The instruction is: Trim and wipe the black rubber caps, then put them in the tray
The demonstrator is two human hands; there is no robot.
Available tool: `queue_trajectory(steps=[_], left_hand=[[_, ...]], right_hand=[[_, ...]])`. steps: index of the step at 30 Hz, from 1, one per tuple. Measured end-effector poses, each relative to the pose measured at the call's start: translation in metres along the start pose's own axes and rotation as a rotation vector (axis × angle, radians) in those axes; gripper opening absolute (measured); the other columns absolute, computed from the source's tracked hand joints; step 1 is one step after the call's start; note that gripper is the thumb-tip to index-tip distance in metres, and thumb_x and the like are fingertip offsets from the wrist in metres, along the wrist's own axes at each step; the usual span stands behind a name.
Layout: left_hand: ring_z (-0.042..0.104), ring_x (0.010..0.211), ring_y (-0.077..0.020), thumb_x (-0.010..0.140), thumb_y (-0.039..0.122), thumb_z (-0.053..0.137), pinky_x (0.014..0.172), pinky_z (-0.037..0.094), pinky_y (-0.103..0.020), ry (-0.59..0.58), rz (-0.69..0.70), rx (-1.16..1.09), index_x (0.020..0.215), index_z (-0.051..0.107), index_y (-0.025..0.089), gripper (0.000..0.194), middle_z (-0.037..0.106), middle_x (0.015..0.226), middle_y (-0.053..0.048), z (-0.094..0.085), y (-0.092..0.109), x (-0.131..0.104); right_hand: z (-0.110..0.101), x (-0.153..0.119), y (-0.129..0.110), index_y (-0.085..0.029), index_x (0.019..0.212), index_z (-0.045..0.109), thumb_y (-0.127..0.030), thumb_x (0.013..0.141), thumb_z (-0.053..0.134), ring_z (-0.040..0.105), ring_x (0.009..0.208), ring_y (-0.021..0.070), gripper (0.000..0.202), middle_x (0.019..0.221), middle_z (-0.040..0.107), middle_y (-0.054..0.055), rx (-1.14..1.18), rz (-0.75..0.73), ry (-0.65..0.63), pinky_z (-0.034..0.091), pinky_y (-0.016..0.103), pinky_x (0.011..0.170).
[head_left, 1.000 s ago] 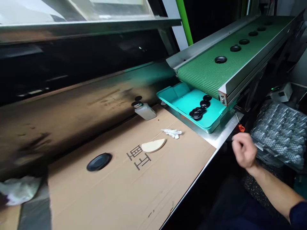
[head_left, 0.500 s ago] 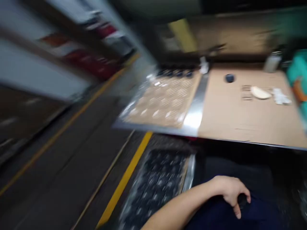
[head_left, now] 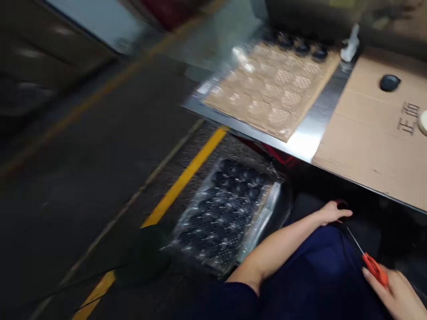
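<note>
While your right hand [head_left: 400,291] wraps around the orange-handled tool [head_left: 375,269], its thin metal shaft [head_left: 355,241] slants up toward your left hand [head_left: 333,212] above your lap. A second ago an orange handle showed by the metal corner near the conveyor; now the tool is in your grasp, so both your hands are low in front of you and the shaft points between them. Your left hand is half curled; half a second ago it pinched a small dark piece, but gloom and blur keep you from telling whether it holds it now.

Your hands are below the front edge of the metal tabletop [head_left: 308,138], which separates them from the flat brown cardboard sheet [head_left: 376,138]. On that sheet you still have one round black disc [head_left: 389,82], and a cream-coloured pad [head_left: 423,122] is cut off at the frame's right side. Farther left, a clear moulded plastic tray [head_left: 267,89] has black round pieces [head_left: 302,46] along its far side. Below the tabletop, beside your left forearm [head_left: 283,251], is a plastic-covered pack of black round parts [head_left: 230,182]. Beyond it, a yellow stripe [head_left: 187,175] crosses the dark floor [head_left: 100,178].
</note>
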State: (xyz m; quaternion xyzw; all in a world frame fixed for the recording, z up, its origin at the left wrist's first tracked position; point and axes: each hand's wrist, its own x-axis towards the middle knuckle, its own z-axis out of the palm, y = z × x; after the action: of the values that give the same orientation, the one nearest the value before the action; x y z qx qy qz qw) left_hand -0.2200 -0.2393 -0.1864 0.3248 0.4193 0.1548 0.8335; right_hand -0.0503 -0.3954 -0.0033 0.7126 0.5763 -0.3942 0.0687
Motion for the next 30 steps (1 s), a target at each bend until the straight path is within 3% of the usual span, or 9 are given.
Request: queue_trajectory(steps=[2, 6, 11, 17, 25, 30], left_hand=[[0.067, 0.089, -0.0212, 0.070, 0.040, 0.088, 0.083, 0.057, -0.037, -0.009, 0.117, 0.189, 0.118, 0.069, 0.013, 0.058, 0.072, 0.100, -0.010, -0.004, -0.006, -0.005], [0.065, 0.101, -0.0228, 0.076, 0.040, 0.084, 0.097, 0.051, -0.038, -0.144, 0.392, 0.539, 0.114, 0.071, 0.020, 0.045, 0.072, 0.111, -0.007, -0.010, -0.017, -0.011], [0.065, 0.109, -0.0245, 0.080, 0.037, 0.081, 0.100, 0.049, -0.038, -0.226, 0.495, 0.594, 0.117, 0.070, 0.021, 0.042, 0.070, 0.118, -0.011, -0.002, -0.018, -0.016], [0.065, 0.105, -0.0239, 0.082, 0.041, 0.079, 0.099, 0.051, -0.039, -0.145, 0.364, 0.529, 0.121, 0.069, 0.020, 0.045, 0.070, 0.122, -0.011, 0.000, -0.018, -0.013], [0.074, 0.084, -0.0240, 0.084, 0.054, 0.077, 0.075, 0.063, -0.044, 0.069, -0.121, -0.228, 0.119, 0.060, 0.016, 0.054, 0.067, 0.104, -0.011, -0.008, -0.011, 0.000], [0.078, 0.081, -0.0268, 0.088, 0.048, 0.076, 0.077, 0.064, -0.045, 0.106, -0.215, -0.337, 0.117, 0.062, 0.014, 0.047, 0.071, 0.103, -0.014, -0.011, -0.003, -0.007]], right_hand=[[-0.004, 0.002, -0.005, -0.029, 0.068, 0.054, -0.064, 0.096, 0.041, 0.065, 0.063, 0.0281, 0.047, 0.063, 0.063, 0.003, -0.021, 0.034, -0.124, 0.047, 0.037, 0.062], [-0.027, 0.002, -0.009, -0.024, 0.069, 0.036, -0.063, 0.099, 0.037, 0.048, 0.056, 0.0183, 0.050, 0.060, 0.050, -0.001, -0.035, 0.158, -0.186, 0.033, 0.031, 0.060], [-0.043, 0.005, -0.012, -0.023, 0.069, 0.036, -0.062, 0.098, 0.040, 0.047, 0.060, 0.0167, 0.048, 0.064, 0.052, 0.000, -0.052, 0.220, -0.188, 0.030, 0.029, 0.061], [-0.042, 0.016, -0.012, -0.023, 0.069, 0.041, -0.056, 0.098, 0.045, 0.048, 0.058, 0.0161, 0.044, 0.066, 0.058, 0.000, -0.091, 0.188, -0.214, 0.029, 0.029, 0.060], [-0.022, 0.029, -0.027, -0.023, 0.073, 0.050, -0.048, 0.099, 0.049, 0.057, 0.060, 0.0180, 0.037, 0.065, 0.062, 0.002, -0.122, 0.110, -0.160, 0.026, 0.030, 0.060], [-0.007, 0.023, -0.019, -0.022, 0.074, 0.055, -0.048, 0.098, 0.051, 0.057, 0.059, 0.0158, 0.036, 0.064, 0.060, 0.000, -0.042, 0.102, -0.139, 0.027, 0.028, 0.060]])
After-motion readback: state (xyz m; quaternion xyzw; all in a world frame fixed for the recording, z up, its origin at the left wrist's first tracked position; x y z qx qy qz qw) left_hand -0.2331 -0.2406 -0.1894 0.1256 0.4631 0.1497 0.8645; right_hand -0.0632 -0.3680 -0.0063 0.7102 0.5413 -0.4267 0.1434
